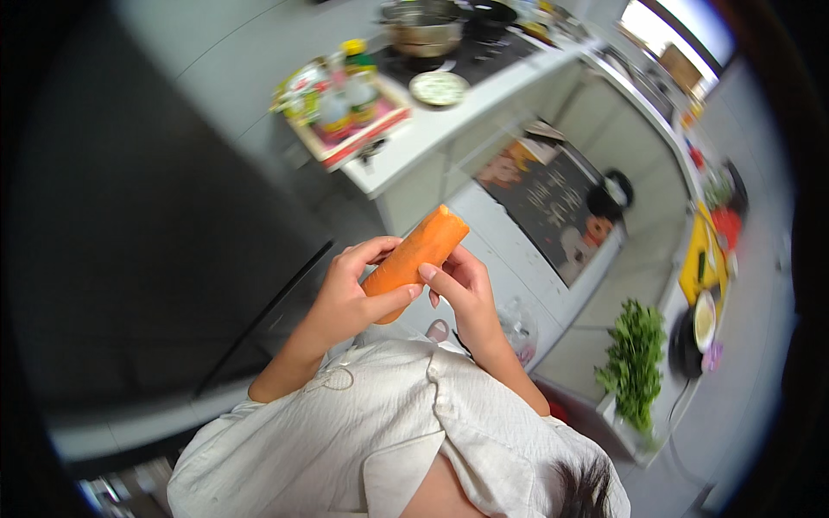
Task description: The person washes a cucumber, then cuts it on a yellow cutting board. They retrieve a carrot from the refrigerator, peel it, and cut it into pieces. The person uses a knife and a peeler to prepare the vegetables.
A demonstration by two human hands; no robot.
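A thick orange carrot (pixel 414 260) is held in front of my chest, tilted with its cut end up and to the right. My left hand (pixel 355 285) wraps its lower part, thumb lying along the near side. On the right side, my right hand (pixel 461 280) grips the carrot with the thumb pressed on its surface and the fingers behind. The palm sides of both hands and part of the carrot's underside are hidden. Below the carrot, a pink slipper (pixel 438 330) shows on the floor.
On the left counter (pixel 388 169) stands a tray (pixel 363 139) of bottles; a steel pot (pixel 424 32) sits on the hob. Leafy greens (pixel 635 362), a black pan (pixel 685 346) and a yellow cutting board (pixel 698 256) lie along the right counter. A dark printed mat (pixel 544 207) covers some floor.
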